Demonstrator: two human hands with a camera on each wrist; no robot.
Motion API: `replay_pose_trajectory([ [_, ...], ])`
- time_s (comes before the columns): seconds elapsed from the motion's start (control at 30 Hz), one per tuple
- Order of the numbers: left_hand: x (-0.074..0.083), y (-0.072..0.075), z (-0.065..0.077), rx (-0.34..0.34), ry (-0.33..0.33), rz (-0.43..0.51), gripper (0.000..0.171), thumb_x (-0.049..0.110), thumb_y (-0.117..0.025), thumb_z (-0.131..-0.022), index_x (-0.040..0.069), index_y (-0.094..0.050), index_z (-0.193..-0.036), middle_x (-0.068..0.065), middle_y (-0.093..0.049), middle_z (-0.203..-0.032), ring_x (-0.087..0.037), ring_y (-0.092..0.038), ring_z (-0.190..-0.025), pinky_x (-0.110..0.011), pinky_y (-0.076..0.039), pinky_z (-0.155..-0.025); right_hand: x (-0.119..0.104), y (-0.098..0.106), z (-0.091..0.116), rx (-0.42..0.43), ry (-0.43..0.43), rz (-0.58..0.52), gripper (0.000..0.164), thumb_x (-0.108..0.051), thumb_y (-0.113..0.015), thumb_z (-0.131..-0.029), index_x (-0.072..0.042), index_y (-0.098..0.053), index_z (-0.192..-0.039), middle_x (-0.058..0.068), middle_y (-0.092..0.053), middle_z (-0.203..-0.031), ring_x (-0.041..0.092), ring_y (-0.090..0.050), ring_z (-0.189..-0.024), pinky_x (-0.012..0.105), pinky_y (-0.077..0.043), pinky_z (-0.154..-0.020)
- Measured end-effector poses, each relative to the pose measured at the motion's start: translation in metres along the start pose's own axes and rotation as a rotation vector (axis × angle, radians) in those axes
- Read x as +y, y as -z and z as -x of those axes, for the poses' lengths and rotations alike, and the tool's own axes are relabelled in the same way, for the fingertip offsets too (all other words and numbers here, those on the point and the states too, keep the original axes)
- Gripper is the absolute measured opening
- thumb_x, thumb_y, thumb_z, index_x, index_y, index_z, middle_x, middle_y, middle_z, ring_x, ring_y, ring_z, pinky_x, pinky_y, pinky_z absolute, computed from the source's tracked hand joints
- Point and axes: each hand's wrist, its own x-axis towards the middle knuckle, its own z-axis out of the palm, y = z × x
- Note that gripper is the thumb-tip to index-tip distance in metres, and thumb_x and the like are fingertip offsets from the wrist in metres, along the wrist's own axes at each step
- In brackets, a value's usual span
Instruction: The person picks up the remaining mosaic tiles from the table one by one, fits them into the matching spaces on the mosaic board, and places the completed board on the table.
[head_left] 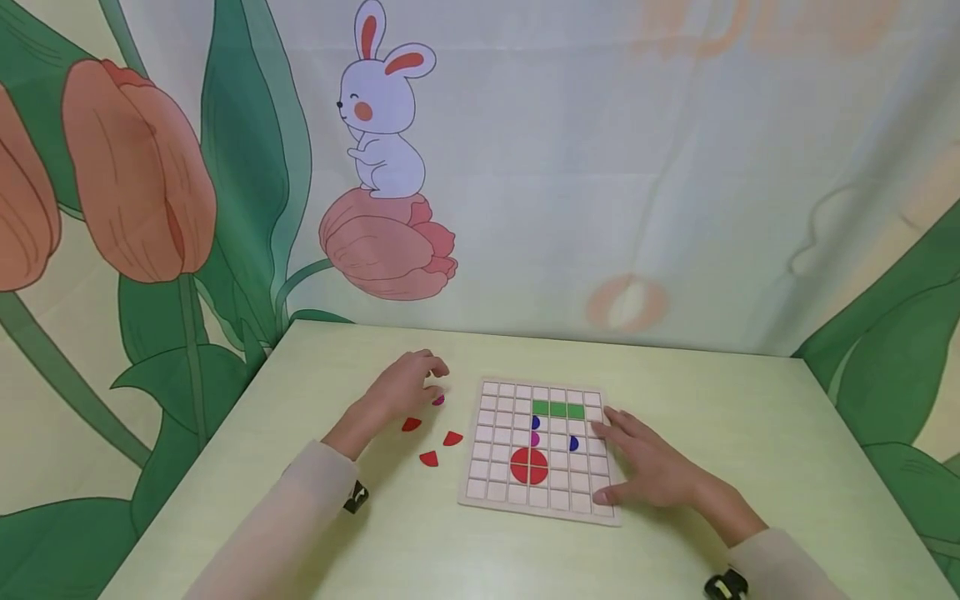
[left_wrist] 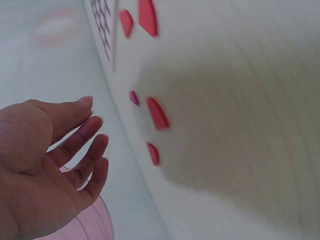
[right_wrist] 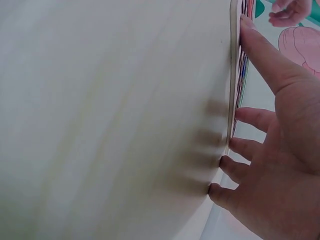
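A pale grid board (head_left: 480, 448) lies flat on the table. My right hand (head_left: 656, 467) rests along its right edge, fingers spread, thumb at the near corner. On the board are green squares (head_left: 558, 409) in a row, two blue half-discs (head_left: 573, 443), a magenta half-disc (head_left: 535, 439) and a red disc (head_left: 519, 458) of quarter pieces. Left of the board, my left hand (head_left: 401, 387) hovers with loosely bent fingers over a small magenta piece (head_left: 438, 400). The left wrist view shows nothing between those fingers. Loose red quarter pieces (left_wrist: 158, 114) lie nearby, one hidden from the head view.
The pale yellow table (head_left: 420, 542) extends around the board on every side. Behind its far edge hangs a printed cloth (head_left: 517, 183) with a rabbit and tulips. Each sleeve has a dark item at the wrist, like the one on the right (head_left: 726, 585).
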Motion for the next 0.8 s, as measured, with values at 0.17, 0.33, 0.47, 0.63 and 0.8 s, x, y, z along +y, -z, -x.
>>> replay_pose_trajectory([
  [0.17, -0.017, -0.005, -0.002, -0.029, 0.029, 0.079, 0.024, 0.010, -0.072, -0.102, 0.004, -0.072, -0.126, -0.006, -0.066, -0.111, -0.025, -0.061, -0.104, -0.037, -0.057, -0.094, 0.003, 0.000, 0.000, -0.002, -0.004, 0.003, 0.111, -0.063, -0.087, -0.077, -0.010, -0.040, -0.163, 0.020, -0.020, -0.174, 0.048, -0.018, -0.158, 0.067, -0.025, -0.121],
  [0.33, -0.022, -0.011, -0.004, -0.041, 0.015, 0.088, 0.024, 0.007, -0.072, -0.101, 0.004, -0.074, -0.124, -0.004, -0.065, -0.107, -0.023, -0.062, -0.102, -0.036, -0.057, -0.095, 0.004, -0.002, 0.000, 0.001, 0.003, 0.003, 0.112, -0.065, -0.086, -0.078, -0.011, -0.040, -0.163, 0.019, -0.020, -0.174, 0.048, -0.018, -0.158, 0.067, -0.026, -0.121],
  [0.47, -0.023, -0.013, -0.006, -0.055, 0.007, 0.075, 0.020, 0.008, -0.074, -0.100, 0.007, -0.075, -0.120, -0.001, -0.065, -0.104, -0.021, -0.061, -0.100, -0.036, -0.056, -0.096, 0.005, -0.002, 0.000, 0.000, 0.010, -0.003, 0.112, -0.065, -0.087, -0.078, -0.011, -0.039, -0.164, 0.019, -0.019, -0.174, 0.048, -0.017, -0.158, 0.068, -0.025, -0.121],
  [0.63, -0.026, -0.013, -0.007, -0.087, 0.003, 0.078, 0.017, 0.008, -0.076, -0.098, 0.008, -0.075, -0.115, 0.000, -0.064, -0.100, -0.020, -0.060, -0.097, -0.035, -0.056, -0.094, 0.006, -0.003, -0.001, 0.003, 0.023, -0.002, 0.112, -0.065, -0.086, -0.078, -0.010, -0.039, -0.164, 0.020, -0.020, -0.174, 0.048, -0.017, -0.158, 0.068, -0.025, -0.121],
  [0.8, -0.026, -0.014, -0.008, -0.088, -0.016, 0.086, 0.015, 0.007, -0.076, -0.098, 0.008, -0.076, -0.113, 0.001, -0.063, -0.099, -0.020, -0.060, -0.096, -0.035, -0.056, -0.093, 0.008, -0.003, -0.001, 0.004, 0.024, 0.000, 0.112, -0.066, -0.086, -0.078, -0.010, -0.040, -0.163, 0.020, -0.020, -0.174, 0.048, -0.018, -0.158, 0.068, -0.026, -0.121],
])
